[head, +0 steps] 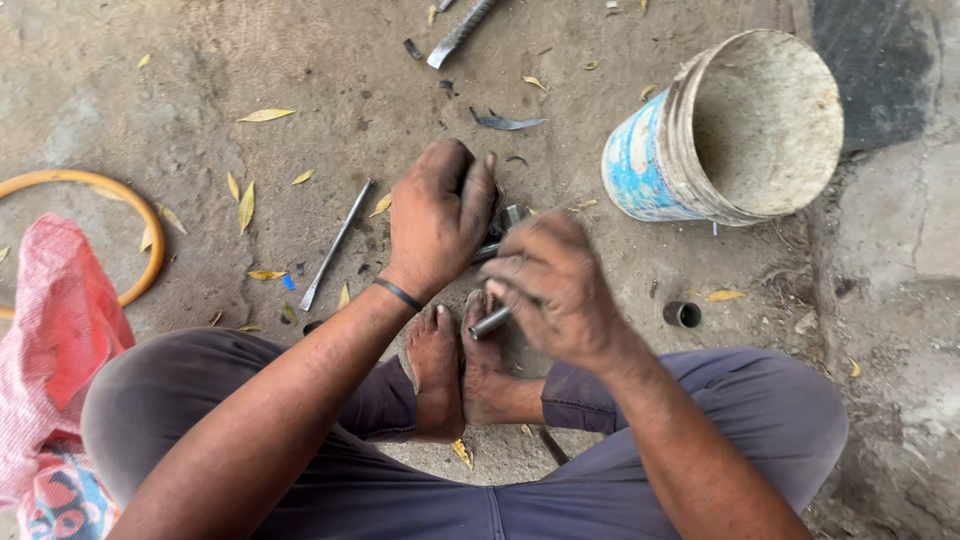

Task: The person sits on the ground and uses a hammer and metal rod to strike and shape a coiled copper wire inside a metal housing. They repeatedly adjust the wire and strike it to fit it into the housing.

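- Head view: the person sits on the bare, dusty concrete floor (200, 60) with knees spread in grey trousers, bare feet (460, 365) pressed together between the thighs.
- The left hand (437, 215), with a thin black band at the wrist, is curled knuckles-up over a small dark metal part (512, 218); its grip is closed around that part, most of which is hidden under the fingers, so its shape is hard to make out.
- The right hand (555, 285) is blurred. Its grip is closed on a short grey metal rod (491, 322), whose blunt end sticks out toward the toes; the rest of the rod is covered by the palm.
- Both hands are just beside each other, right above the toes; whether the rod touches the dark part cannot be told.
- A long thin steel bar (336, 245) lies on the floor left of the left hand, apart from it.
- A worn white plastic bucket with a blue label (660, 150) lies tipped on its side to the upper right, mouth facing the right.
- A small dark metal sleeve (682, 314) sits on the floor near the right knee.
- A flat grey metal strip (462, 32) is cut off by the top edge.
- A yellow-orange hoop (140, 215) and a red mesh sack (50, 340) are cut off at the left edge.
- Dry yellow leaves (265, 115) are scattered about.
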